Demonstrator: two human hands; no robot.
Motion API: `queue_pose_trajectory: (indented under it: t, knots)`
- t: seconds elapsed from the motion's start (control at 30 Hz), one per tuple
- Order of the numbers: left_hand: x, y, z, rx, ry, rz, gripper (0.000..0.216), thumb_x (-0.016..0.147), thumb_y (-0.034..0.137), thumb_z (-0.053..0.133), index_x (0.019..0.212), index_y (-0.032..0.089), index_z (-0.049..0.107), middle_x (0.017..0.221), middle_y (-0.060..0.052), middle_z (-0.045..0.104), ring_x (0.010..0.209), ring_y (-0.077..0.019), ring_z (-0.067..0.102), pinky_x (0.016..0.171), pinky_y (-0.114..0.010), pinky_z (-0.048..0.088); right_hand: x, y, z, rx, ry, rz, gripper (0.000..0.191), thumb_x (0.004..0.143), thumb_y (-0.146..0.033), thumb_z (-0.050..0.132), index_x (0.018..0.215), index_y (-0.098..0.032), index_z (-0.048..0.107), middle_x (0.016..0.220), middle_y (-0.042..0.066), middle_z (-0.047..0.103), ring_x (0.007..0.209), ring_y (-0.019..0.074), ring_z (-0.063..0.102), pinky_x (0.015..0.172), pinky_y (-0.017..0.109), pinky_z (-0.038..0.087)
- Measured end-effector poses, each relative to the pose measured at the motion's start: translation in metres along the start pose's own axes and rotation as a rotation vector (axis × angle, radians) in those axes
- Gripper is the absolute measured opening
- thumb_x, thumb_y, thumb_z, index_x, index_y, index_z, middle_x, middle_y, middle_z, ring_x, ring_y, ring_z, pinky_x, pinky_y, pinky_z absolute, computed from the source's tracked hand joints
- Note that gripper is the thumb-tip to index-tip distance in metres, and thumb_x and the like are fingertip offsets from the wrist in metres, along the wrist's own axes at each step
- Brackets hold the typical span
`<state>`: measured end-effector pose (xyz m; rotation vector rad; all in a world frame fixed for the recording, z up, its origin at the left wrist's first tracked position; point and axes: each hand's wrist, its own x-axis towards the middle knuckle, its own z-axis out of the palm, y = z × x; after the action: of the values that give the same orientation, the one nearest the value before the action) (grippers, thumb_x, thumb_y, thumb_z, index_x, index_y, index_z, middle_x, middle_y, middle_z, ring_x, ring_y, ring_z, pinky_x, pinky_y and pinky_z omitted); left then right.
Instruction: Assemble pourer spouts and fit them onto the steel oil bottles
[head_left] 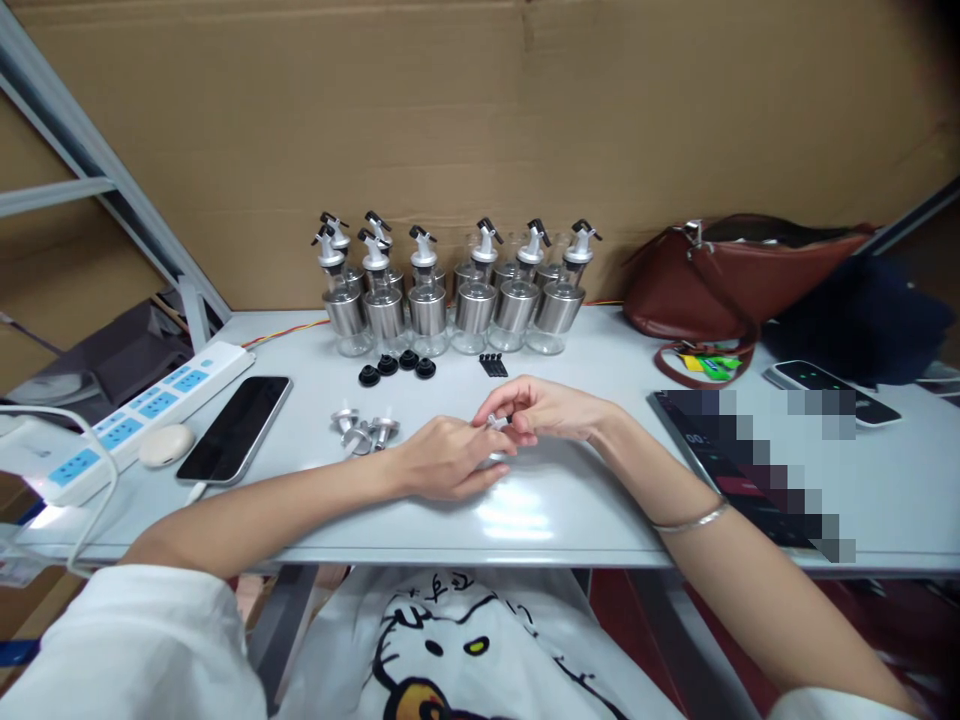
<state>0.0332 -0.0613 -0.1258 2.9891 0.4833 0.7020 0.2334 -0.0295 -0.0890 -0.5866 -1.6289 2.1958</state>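
My left hand [444, 462] rests on the grey table [570, 500] with its fingers curled round a small silver-and-white spout part [496, 423]. My right hand [541, 408] meets it from the right and pinches a tiny black piece at the top of that part. To the left of my hands lie a few loose silver spout parts [365, 428]. Behind them sit several black rubber rings [397, 366] and a small cluster of black pegs [493, 364]. Further back stand several glass-and-steel dispenser bottles [450, 295] with black-levered tops.
A dark phone [235, 428], a white round case [166, 444] and a white power strip [142, 410] lie at the left. At the right are a brown leather bag [720, 275], a dark tablet [739, 480] and another phone [829, 388]. A cardboard wall stands behind.
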Motion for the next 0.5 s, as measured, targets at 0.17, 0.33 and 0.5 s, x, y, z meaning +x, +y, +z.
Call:
queue_pose_trajectory:
  t: [0.17,0.33,0.5]
  knots:
    - [-0.0009,-0.0016,0.0038,0.108,-0.009,0.107,0.019,0.092,0.026,0.034,0.098,0.019,0.051,0.08,-0.004,0.069,0.061,-0.0129,0.062,0.059,-0.028,0.053,0.0022,0.0031,0.0004,0.006,-0.108,0.041,0.037,0.055,-0.028,0.088,0.084,-0.013,0.07,0.056,-0.004,0.067,0.043,0.003,0.053,0.044,0.013,0.041]
    - [0.0001,-0.0017,0.0037,0.15,0.02,0.167,0.019,0.091,0.026,0.034,0.095,0.019,0.052,0.079,-0.003,0.068,0.06,-0.0114,0.06,0.055,-0.025,0.051,0.0005,0.0044,0.0017,0.01,-0.099,0.03,0.034,0.056,-0.022,0.087,0.081,-0.011,0.068,0.055,-0.004,0.067,0.043,0.004,0.056,0.043,0.012,0.043]
    - [-0.0014,-0.0031,0.0049,0.122,0.039,0.163,0.018,0.093,0.027,0.034,0.096,0.02,0.05,0.078,-0.002,0.068,0.059,-0.0102,0.06,0.056,-0.024,0.052,0.0013,0.0052,0.0026,0.021,-0.116,-0.005,0.032,0.06,-0.023,0.086,0.082,-0.01,0.067,0.054,-0.003,0.067,0.042,0.0032,0.055,0.042,0.012,0.043]
